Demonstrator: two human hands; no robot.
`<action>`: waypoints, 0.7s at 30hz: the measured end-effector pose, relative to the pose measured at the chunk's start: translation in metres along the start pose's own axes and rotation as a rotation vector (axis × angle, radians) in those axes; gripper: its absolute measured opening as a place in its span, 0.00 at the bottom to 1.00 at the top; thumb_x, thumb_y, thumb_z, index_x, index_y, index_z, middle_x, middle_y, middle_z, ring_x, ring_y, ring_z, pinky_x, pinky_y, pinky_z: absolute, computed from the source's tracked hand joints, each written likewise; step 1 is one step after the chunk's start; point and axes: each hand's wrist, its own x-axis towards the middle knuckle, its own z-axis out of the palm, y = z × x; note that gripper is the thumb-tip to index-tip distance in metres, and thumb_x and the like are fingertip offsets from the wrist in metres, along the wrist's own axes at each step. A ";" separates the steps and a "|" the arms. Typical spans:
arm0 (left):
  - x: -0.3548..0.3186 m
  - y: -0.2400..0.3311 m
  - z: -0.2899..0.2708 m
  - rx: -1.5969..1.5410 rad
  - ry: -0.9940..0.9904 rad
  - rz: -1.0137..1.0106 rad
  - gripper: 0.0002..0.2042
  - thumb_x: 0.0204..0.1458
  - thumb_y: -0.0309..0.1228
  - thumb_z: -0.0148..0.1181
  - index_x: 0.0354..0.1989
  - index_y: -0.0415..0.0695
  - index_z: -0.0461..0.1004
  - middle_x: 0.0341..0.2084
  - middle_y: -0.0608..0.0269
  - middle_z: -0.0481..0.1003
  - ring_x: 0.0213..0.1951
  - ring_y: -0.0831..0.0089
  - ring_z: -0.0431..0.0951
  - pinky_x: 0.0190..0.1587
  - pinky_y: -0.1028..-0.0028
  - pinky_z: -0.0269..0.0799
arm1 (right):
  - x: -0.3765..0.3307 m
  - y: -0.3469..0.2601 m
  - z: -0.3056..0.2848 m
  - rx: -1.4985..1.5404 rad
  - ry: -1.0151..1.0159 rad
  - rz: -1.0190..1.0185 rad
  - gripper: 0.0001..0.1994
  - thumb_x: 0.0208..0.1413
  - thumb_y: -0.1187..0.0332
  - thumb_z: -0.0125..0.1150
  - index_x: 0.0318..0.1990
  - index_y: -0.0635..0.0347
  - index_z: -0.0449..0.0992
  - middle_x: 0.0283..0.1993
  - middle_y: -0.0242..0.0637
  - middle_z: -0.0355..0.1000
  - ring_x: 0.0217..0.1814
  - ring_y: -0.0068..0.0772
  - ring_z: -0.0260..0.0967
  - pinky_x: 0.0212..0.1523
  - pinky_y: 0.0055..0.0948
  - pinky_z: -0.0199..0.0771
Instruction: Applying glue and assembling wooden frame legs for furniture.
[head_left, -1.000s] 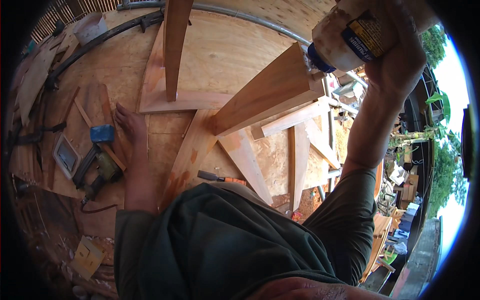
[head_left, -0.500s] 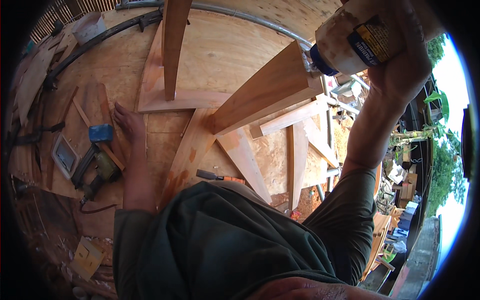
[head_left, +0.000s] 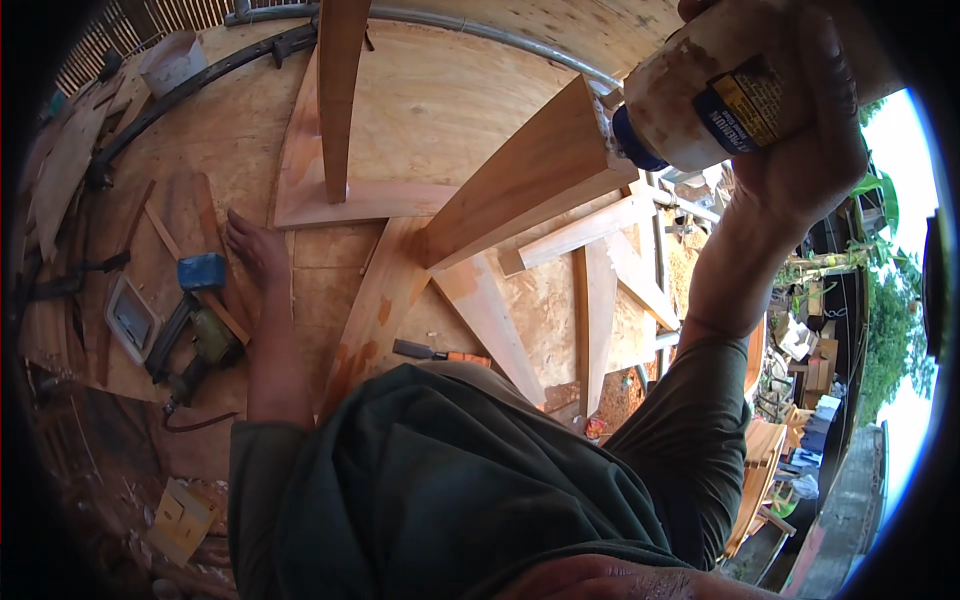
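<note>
Gripped in my right hand (head_left: 800, 165) is a large, stained white glue bottle (head_left: 690, 95) with a blue cap, tilted so its cap end points left. The cap meets the upper end of a thick wooden leg (head_left: 530, 165), which rises at a slant from a wooden frame piece (head_left: 385, 290); whether glue is flowing I cannot make out. My left hand (head_left: 258, 245) rests low over the plywood, fingers stretched and holding nothing. Close by it lie a nail gun (head_left: 205, 340) and a small blue block (head_left: 201, 269). A chisel (head_left: 435, 352) with an orange handle lies before my body.
Another upright leg (head_left: 343, 100) stands on a frame piece at the far middle. Tapered wooden pieces (head_left: 490, 320) lie at centre right. A white-rimmed tray (head_left: 130, 315) sits left of the nail gun, and a white bucket (head_left: 172, 62) stands far left. Metal pipes (head_left: 480, 30) border the plywood.
The glue bottle and my right hand have shifted slightly left and down, along the leg's end. My left hand stays almost where it was.
</note>
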 end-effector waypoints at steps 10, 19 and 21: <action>0.002 0.003 -0.001 0.011 0.025 0.035 0.30 0.54 0.21 0.53 0.67 0.31 0.56 0.57 0.33 0.66 0.60 0.38 0.66 0.65 0.51 0.62 | 0.009 0.012 -0.050 0.270 -0.262 0.148 0.23 0.69 0.61 0.50 0.61 0.75 0.67 0.48 0.58 0.79 0.47 0.52 0.81 0.52 0.43 0.83; 0.000 0.000 0.002 0.022 0.013 0.015 0.30 0.53 0.21 0.54 0.67 0.32 0.57 0.56 0.35 0.67 0.59 0.39 0.67 0.64 0.52 0.63 | 0.018 0.006 -0.055 0.330 -0.520 0.111 0.23 0.68 0.62 0.51 0.62 0.74 0.66 0.53 0.58 0.76 0.54 0.52 0.78 0.60 0.46 0.77; 0.002 0.000 0.006 0.018 0.032 0.023 0.30 0.54 0.21 0.54 0.67 0.33 0.57 0.56 0.35 0.67 0.60 0.39 0.66 0.64 0.51 0.63 | -0.014 0.006 -0.024 0.048 0.043 0.013 0.29 0.60 0.63 0.60 0.63 0.69 0.61 0.40 0.48 0.76 0.36 0.43 0.81 0.39 0.39 0.88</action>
